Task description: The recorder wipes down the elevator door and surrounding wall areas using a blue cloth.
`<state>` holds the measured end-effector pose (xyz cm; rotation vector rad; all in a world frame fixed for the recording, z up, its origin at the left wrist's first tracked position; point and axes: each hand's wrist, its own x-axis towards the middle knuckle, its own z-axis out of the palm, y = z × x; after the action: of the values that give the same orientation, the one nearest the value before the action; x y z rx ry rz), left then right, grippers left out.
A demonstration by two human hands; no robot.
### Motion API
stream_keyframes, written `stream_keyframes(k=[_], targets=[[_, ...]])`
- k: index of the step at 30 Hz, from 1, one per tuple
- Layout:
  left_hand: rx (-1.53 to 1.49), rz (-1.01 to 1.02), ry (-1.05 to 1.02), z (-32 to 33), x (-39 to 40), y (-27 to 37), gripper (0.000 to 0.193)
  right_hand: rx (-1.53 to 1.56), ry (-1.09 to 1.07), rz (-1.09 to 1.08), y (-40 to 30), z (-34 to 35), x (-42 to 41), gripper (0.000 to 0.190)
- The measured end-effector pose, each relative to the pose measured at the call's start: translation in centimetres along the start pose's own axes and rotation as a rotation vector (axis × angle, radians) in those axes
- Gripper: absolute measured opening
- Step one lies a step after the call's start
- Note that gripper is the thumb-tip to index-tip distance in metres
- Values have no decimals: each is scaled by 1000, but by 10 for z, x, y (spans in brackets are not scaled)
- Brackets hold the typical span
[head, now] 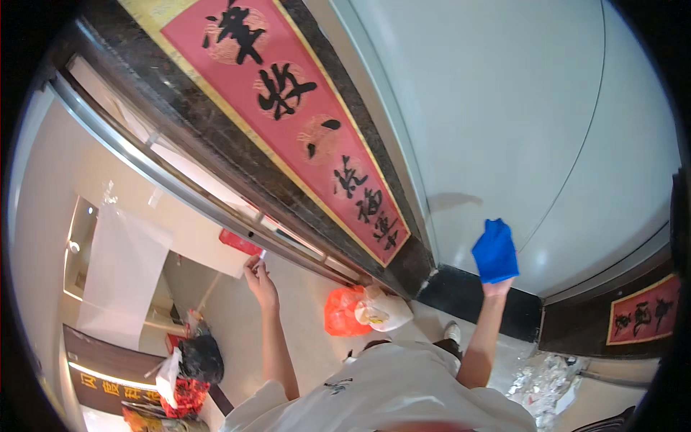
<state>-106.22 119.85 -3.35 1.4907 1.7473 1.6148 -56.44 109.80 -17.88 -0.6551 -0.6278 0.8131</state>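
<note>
My right hand is raised at the pale wall panel, with a blue cloth over its palm and fingers. The cloth lies against or just before the panel; contact cannot be told. My left hand is raised on the other side, beside the metal-edged door frame. Its fingers are bent near a small white item and a red object; whether they grip anything is unclear. Between my hands a long red paper banner with black brushwork hangs on the dark stone pillar.
Orange and whitish plastic bags stand on the floor by the pillar. Clear plastic wrap lies heaped at lower right. Black and red patterned bags are at lower left. Another red banner hangs at right.
</note>
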Motion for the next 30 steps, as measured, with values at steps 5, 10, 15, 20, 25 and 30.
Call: stream_keyframes(k=[5, 10, 15, 20, 25, 30], targets=[[53, 326, 177, -6, 37, 23, 31, 617, 168, -3, -17, 50, -29, 59], [38, 509, -194, 3, 0, 27, 43, 556, 8, -20, 57, 146, -47, 58], [-89, 379, -277, -35, 10, -13, 49, 754, -103, 235, 100, 254, -57, 45], [-82, 203, -196, -83, 12, -37, 51, 269, -146, -142, 26, 312, 32, 47], [14, 201, -89, -67, -30, 4, 53, 171, 97, -341, -48, 361, 93, 44], [188, 291, -232, -23, -74, 54, 60, -295, 1, -677, -53, 432, 102, 44]])
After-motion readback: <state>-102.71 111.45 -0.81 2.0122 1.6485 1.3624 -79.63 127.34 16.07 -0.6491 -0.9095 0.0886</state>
